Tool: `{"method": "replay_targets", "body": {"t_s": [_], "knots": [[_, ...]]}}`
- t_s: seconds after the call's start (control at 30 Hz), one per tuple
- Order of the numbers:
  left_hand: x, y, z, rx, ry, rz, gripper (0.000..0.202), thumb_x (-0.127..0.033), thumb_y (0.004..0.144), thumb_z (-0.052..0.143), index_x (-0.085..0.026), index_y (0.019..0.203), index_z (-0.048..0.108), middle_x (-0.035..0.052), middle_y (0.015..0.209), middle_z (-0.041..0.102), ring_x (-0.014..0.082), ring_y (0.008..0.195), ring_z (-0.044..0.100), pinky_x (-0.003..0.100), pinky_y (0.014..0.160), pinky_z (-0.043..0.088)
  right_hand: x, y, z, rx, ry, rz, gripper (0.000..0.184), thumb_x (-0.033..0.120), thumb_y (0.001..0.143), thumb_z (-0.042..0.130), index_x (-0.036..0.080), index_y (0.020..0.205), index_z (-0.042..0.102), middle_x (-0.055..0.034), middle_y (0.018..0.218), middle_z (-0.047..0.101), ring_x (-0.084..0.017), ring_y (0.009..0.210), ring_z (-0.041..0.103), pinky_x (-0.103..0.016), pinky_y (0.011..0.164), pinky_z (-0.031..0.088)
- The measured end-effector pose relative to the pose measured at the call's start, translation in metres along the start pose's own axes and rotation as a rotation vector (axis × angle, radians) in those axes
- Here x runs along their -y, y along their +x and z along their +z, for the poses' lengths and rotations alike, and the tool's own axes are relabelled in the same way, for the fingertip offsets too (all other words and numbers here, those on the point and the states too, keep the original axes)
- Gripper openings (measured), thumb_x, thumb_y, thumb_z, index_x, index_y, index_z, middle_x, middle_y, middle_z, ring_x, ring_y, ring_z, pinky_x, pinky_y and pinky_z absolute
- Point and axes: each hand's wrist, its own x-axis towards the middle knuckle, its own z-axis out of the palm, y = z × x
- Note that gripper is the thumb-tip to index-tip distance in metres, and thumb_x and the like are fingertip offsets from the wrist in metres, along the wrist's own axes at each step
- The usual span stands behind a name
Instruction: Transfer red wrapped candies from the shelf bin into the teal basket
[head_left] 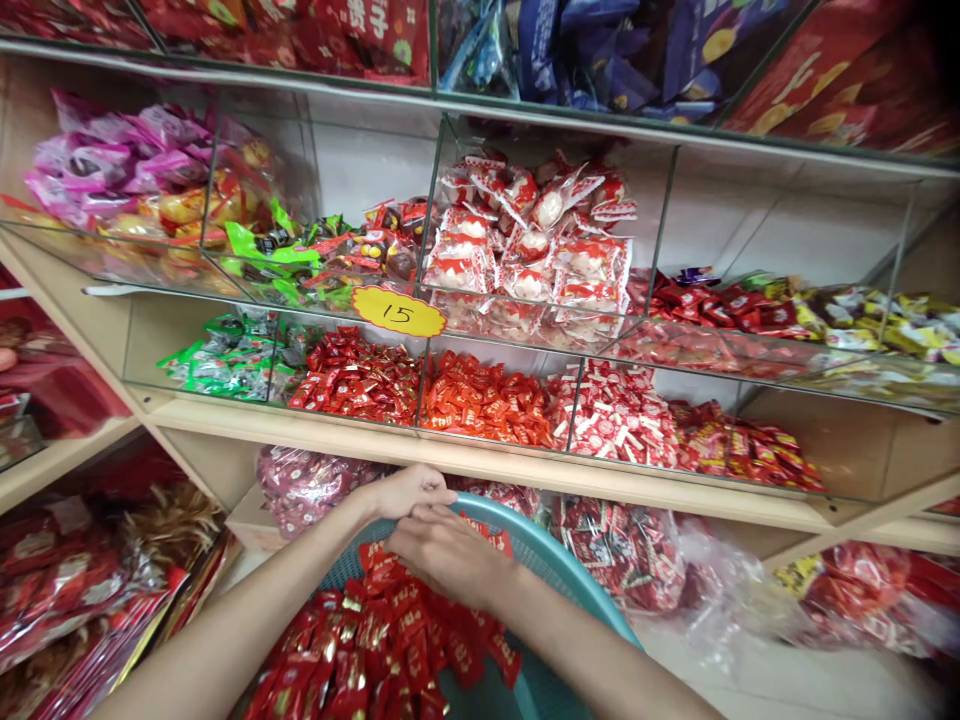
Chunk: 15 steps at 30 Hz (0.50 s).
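Observation:
A teal plastic basket (577,570) stands in front of me below the shelves, with many small red wrapped candies (375,640) heaped in it. My left hand (412,490) is at the basket's far rim, its fingers curled closed. Just in front, partly overlapping it, my right hand (450,550) lies palm down above the red candies, with its fingers bent and together. The undersides of both hands are hidden, so what is in them cannot be made out. Some orange-red candies show beside the right hand.
Clear-walled shelf bins hold red candies (360,375), orange-red candies (487,400) and red-and-white packets (532,250). A yellow price tag (398,312) reads 15. Below the wooden shelf edge (480,460) sit bagged candies (622,550). More packets (60,570) lie at left.

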Motion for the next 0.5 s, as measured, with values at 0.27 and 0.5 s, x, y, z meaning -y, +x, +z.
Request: {"method": "replay_targets", "body": {"t_s": [0.27,0.5], "knots": [[-0.001,-0.001,0.0,-0.012,0.057,0.014,0.049,-0.061,0.068,0.051,-0.013,0.059,0.048,-0.0046,0.054,0.037,0.0082,0.054,0.03,0.022,0.049,0.023,-0.002,-0.009,-0.017,0.121,0.028,0.158,0.017,0.031,0.078,0.06,0.017,0.088,0.056,-0.0052,0.091,0.062,-0.018,0.082,0.057,-0.027,0.066,0.042],[0.005,0.002,-0.001,-0.026,0.091,0.023,0.043,-0.054,0.071,0.052,-0.013,0.06,0.049,-0.005,0.053,0.037,0.0076,0.053,0.03,0.021,0.048,0.023,0.007,-0.006,-0.013,0.172,-0.065,0.167,0.038,0.04,0.07,0.068,0.015,0.095,0.054,-0.0076,0.091,0.061,-0.021,0.08,0.057,-0.03,0.065,0.045]]}}
